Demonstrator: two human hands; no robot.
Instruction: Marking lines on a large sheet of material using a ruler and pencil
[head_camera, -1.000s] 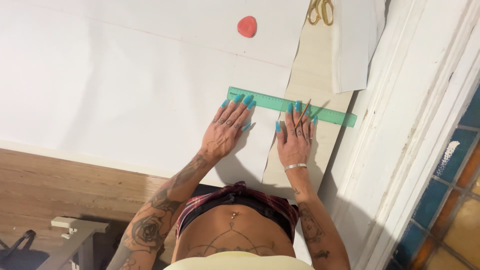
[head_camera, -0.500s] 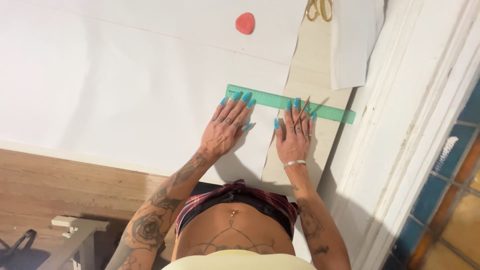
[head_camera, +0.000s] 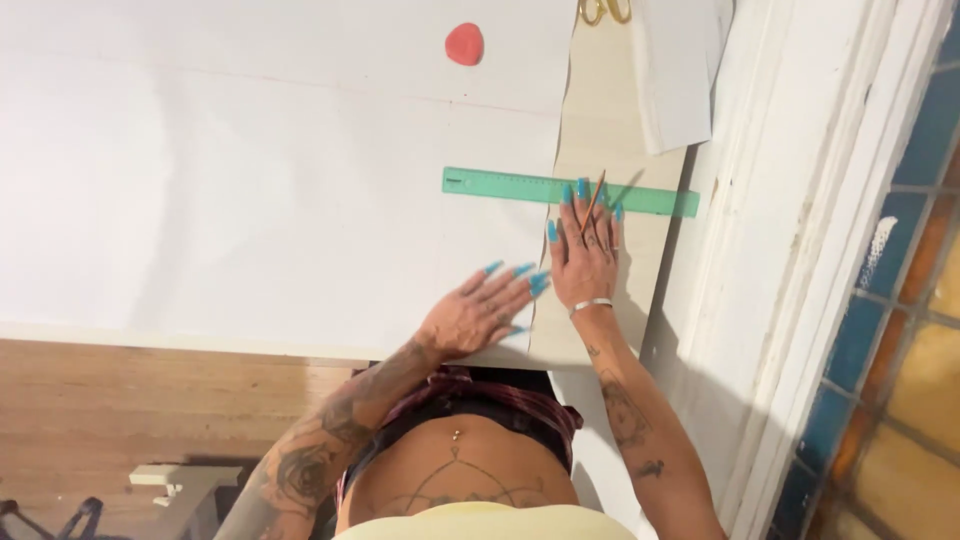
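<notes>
The right hand (head_camera: 587, 262) pinches a thin pencil (head_camera: 592, 203) between its fingers, tip against the near edge of the green ruler (head_camera: 500, 186), apparently to guide a straight line. The left hand (head_camera: 478, 312) lies flat with fingers spread and gripping nothing, likely pinning the large white paper sheet (head_camera: 250, 200) near the table's near edge. A red disc (head_camera: 464, 44) and scissors (head_camera: 604, 10) lie farther off.

- A pale wooden table (head_camera: 640, 290) stands against a white painted wall (head_camera: 790, 250).
- Brown wooden floorboards (head_camera: 120, 420) lie below.
- Blue and amber tiles (head_camera: 900, 380) fill the right edge.
</notes>
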